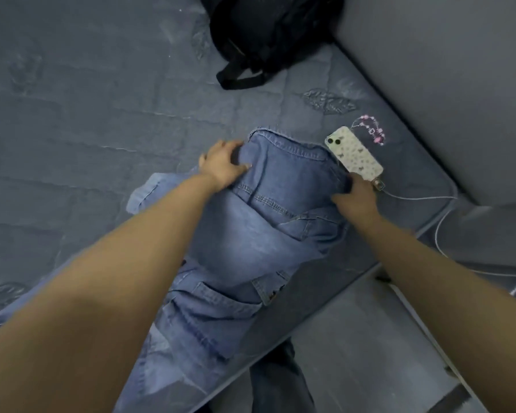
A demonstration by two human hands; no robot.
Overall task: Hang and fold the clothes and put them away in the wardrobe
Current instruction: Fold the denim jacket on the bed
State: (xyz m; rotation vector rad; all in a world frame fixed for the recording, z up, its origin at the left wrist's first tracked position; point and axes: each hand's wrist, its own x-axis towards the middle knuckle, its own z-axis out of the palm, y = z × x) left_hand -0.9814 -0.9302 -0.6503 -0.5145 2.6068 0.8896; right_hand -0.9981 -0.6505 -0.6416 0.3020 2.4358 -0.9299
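Observation:
A pair of light blue cargo jeans (265, 222) lies stretched across the grey-blue mattress (87, 114), waistband far from me, legs running toward the lower left. My left hand (224, 166) grips the left side of the waistband, fingers curled over the denim. My right hand (355, 196) holds the right side of the waistband, its fingers tucked under the fabric. The lower legs of the jeans hang over the mattress edge and are partly hidden by my forearms.
A phone in a white patterned case (353, 155) with a pink bead strap lies just beyond my right hand, a white cable (423, 198) running off it. A black backpack (265, 34) sits at the far end. A grey wall (444, 70) borders the right side.

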